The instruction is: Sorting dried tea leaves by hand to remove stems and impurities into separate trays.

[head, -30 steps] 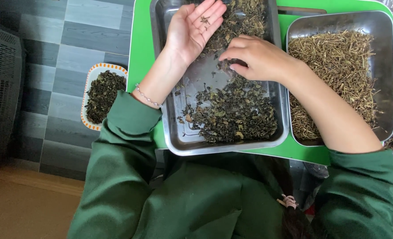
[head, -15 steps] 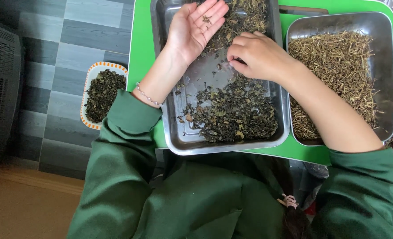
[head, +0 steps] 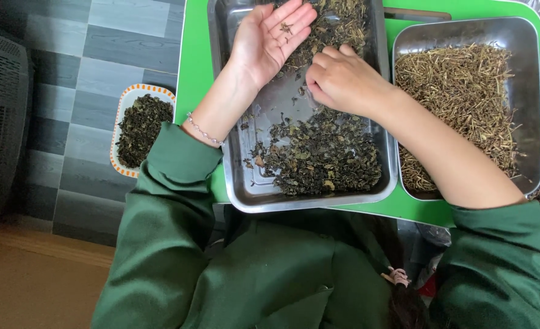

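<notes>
A: Far left, on the floor?
B: A small dish (head: 137, 130) with an orange rim, full of dark dried leaves.

A: Next, on the green worktop (head: 192, 67)?
B: A big metal tray (head: 245, 183). Inside, a heap of dark dried leaves (head: 319, 155) near the front, more at the back, bare metal between.

A: Left hand (head: 269, 38)?
B: Over the back left part of that tray. Palm up, fingers spread flat. A few tiny leaf bits (head: 286, 27) lying on the fingers. Thin bracelet (head: 202, 131) on the wrist.

A: Right hand (head: 343, 79)?
B: Just beside the left one, over the middle of the same tray. Fingers curled and pressed together, tips down by the leaves. Pinching a bit or not? Cannot tell, fingertips hidden.

A: Further right?
B: A second metal tray (head: 529, 36), touching the first, full of thin pale stalks (head: 465, 85). Right forearm lying across its front corner.

A: Near the bottom?
B: Green sleeves and a green top.
</notes>
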